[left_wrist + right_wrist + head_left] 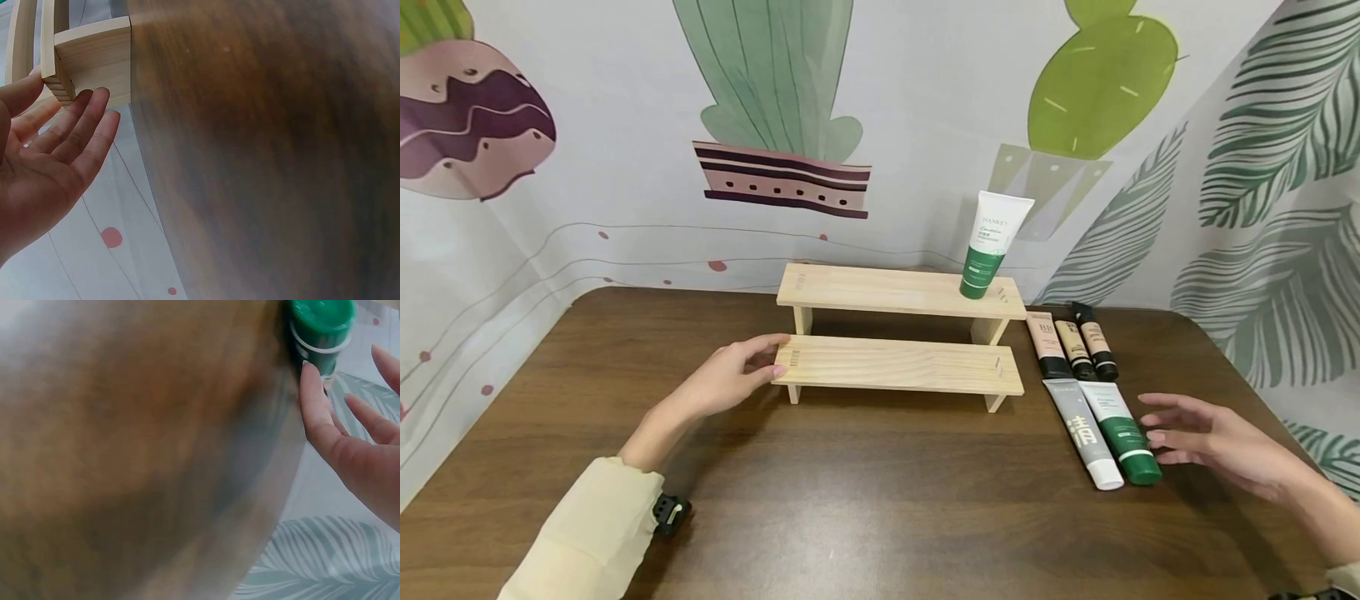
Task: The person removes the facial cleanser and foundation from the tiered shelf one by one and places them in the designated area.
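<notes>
At the left end of the lower step of a two-tier wooden display rack, my left hand holds the board's end between thumb and forefinger. The left wrist view shows the other fingers extended beside that end. A white-and-green squeeze tube stands cap down on the upper step, toward the right. To the right of the rack, a second white-and-green tube lies on the table beside a grey tube with a white cap. My right hand, fingers spread and loosely bent, is beside the green cap, holding nothing.
Three smaller black-capped tubes, a pink one, a beige one and a peach one, lie behind the larger pair. The brown table meets a patterned cloth backdrop close behind the rack.
</notes>
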The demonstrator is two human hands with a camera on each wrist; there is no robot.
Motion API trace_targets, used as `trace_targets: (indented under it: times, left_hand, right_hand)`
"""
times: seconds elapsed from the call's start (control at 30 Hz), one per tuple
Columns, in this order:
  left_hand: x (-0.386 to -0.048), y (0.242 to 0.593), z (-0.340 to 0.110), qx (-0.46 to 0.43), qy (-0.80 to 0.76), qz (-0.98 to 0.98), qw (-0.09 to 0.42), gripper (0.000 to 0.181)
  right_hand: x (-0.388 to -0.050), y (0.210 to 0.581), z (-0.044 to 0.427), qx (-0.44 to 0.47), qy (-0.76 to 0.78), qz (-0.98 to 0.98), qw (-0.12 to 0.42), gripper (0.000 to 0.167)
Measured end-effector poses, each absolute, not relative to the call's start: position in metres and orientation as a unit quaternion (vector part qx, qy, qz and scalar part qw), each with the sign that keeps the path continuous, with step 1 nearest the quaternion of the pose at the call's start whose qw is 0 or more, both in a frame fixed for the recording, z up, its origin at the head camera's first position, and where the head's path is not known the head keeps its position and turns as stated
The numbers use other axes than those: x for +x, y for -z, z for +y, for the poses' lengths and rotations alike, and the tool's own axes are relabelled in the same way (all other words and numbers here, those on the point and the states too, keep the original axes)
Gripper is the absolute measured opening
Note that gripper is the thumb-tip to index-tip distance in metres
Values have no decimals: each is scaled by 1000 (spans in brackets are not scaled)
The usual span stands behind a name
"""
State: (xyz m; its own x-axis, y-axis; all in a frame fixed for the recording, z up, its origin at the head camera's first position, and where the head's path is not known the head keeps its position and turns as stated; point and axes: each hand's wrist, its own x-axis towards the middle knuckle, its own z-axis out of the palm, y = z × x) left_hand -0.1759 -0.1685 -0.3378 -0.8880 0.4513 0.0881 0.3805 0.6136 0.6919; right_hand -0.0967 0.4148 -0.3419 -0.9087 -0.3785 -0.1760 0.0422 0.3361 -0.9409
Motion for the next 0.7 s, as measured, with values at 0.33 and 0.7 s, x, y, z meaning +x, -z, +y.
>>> trace_targets:
  times: [0.33,0.7]
  left_hand:
    - [-176,338,-168,229,-375,897,48,42]
    - [-176,338,-168,231,-374,897,46,42]
  right_hand:
    - [-112,311,400,-112,470,866,126,46]
    - [-134,289,364,-130,424,890,106,49]
